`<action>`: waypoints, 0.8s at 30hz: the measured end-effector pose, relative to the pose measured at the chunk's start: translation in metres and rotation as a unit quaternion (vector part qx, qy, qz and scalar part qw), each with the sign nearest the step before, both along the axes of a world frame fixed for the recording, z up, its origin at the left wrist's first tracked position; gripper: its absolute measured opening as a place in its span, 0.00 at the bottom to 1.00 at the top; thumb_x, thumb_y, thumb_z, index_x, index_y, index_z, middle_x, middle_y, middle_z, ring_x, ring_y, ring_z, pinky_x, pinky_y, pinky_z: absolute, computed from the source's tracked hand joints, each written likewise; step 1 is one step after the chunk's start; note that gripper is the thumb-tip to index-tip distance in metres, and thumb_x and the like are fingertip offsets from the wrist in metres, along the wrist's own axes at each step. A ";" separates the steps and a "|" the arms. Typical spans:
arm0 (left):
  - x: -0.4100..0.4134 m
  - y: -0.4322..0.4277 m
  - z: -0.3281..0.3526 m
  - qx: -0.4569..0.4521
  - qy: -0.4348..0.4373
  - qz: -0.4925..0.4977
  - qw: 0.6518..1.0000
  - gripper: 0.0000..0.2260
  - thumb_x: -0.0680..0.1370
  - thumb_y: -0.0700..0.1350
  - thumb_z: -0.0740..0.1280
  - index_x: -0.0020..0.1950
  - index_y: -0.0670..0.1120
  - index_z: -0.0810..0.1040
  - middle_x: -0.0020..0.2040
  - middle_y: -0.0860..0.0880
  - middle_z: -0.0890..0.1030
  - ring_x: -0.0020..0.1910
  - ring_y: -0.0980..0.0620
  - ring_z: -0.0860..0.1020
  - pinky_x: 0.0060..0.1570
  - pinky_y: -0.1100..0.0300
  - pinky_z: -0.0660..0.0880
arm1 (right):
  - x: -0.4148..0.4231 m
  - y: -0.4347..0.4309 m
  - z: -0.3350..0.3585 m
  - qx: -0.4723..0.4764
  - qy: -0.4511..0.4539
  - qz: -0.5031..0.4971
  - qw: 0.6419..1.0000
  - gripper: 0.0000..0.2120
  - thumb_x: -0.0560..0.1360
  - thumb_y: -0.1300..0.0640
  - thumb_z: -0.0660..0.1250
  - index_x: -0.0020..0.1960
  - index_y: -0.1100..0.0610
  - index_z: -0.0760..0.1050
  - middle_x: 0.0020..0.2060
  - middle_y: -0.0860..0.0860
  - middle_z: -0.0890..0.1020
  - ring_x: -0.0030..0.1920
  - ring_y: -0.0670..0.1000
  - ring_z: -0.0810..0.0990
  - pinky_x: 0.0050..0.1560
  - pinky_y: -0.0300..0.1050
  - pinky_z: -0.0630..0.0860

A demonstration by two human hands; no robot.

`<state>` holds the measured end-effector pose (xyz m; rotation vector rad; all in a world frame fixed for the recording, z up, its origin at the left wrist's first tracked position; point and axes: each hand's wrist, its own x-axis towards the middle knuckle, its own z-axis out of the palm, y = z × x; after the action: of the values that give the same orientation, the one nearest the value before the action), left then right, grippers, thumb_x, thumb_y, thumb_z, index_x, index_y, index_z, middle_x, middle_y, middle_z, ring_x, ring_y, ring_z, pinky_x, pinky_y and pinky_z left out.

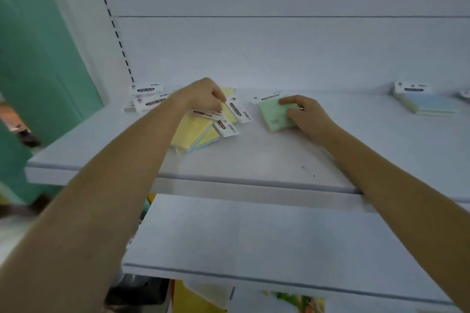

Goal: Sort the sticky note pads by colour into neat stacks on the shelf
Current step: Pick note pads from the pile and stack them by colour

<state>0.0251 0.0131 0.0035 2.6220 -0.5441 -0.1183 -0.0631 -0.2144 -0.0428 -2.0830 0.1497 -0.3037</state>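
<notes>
On the white shelf (254,160), a loose pile of yellow sticky note pads (190,132) with white header cards lies at centre left. My left hand (203,96) is pinched on the white header of the top yellow pad. To the right, a green pad stack (270,113) rests flat, and my right hand (305,114) grips its right side with fingers on top. More packs with "STICKY NOTE" labels (148,101) lie behind my left forearm. A blue pad stack (429,105) sits at the far right.
The shelf's back panel (279,53) rises just behind the pads. A lower shelf (254,236) juts out beneath. A green wall (38,58) stands left, beside a slotted upright (112,20). Coloured goods (203,297) show below.
</notes>
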 end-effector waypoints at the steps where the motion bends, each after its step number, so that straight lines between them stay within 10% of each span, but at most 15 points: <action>1: 0.000 -0.004 -0.002 -0.023 -0.013 -0.004 1.000 0.15 0.72 0.36 0.65 0.58 0.45 0.79 0.49 0.48 0.77 0.47 0.53 0.75 0.45 0.65 0.69 | -0.001 -0.001 0.000 0.024 -0.003 -0.011 1.000 0.17 0.73 0.65 0.58 0.55 0.51 0.76 0.50 0.53 0.74 0.45 0.52 0.73 0.43 0.40 0.71; 12: 0.011 -0.040 0.002 -0.212 0.004 0.035 0.977 0.10 0.74 0.35 0.61 0.46 0.49 0.77 0.49 0.46 0.76 0.37 0.51 0.74 0.28 0.63 0.69 | -0.015 -0.012 0.000 0.039 -0.028 -0.057 0.997 0.21 0.70 0.69 0.57 0.57 0.53 0.75 0.47 0.56 0.75 0.38 0.52 0.73 0.30 0.36 0.70; 18: 0.016 -0.044 0.003 -0.266 -0.031 0.086 0.960 0.17 0.73 0.32 0.60 0.58 0.44 0.78 0.61 0.42 0.77 0.54 0.44 0.77 0.46 0.60 0.72 | -0.016 -0.012 0.000 -0.057 -0.059 -0.055 0.995 0.22 0.70 0.67 0.58 0.60 0.52 0.74 0.60 0.50 0.71 0.40 0.50 0.73 0.31 0.25 0.67; 24: 0.013 -0.040 0.007 -0.304 0.040 0.076 0.949 0.24 0.72 0.29 0.62 0.66 0.45 0.72 0.67 0.43 0.71 0.58 0.44 0.75 0.42 0.60 0.70 | -0.013 -0.020 0.000 -0.002 -0.057 -0.085 0.995 0.22 0.73 0.67 0.57 0.63 0.51 0.72 0.64 0.52 0.71 0.42 0.49 0.74 0.35 0.33 0.68</action>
<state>0.0379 -0.0270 0.0105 2.0330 -0.2847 -0.0029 -0.0765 -0.2348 -0.0426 -2.0545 0.2576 -0.5252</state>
